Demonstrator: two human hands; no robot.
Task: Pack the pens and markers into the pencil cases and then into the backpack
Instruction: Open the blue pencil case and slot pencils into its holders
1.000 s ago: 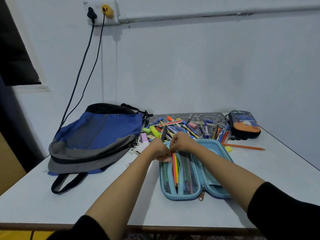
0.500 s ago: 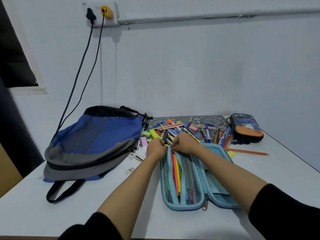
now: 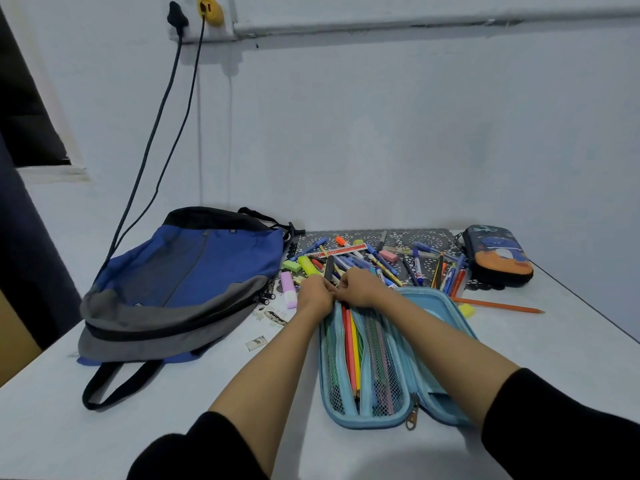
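Tucking pencils into the open blue pencil case (image 3: pixel 388 358) on the bench (image 3: pixel 554 358)

Its long axis runs 12 to 6, straight out from me — my left hand (image 3: pixel 313 294) and right hand (image 3: pixel 358 287) meet at its far end, fingers pinched narrow there; on what, I cannot tell. Loose pens (image 3: pixel 374 263) lie just beyond at 12, backpack (image 3: pixel 183 285) at 10.

free: table (image 3: pixel 554 344) R of blue case (image 3: pixel 446 306) | blocked: pen pile (image 3: pixel 363 261) behind, backpack (image 3: pixel 180 282) L
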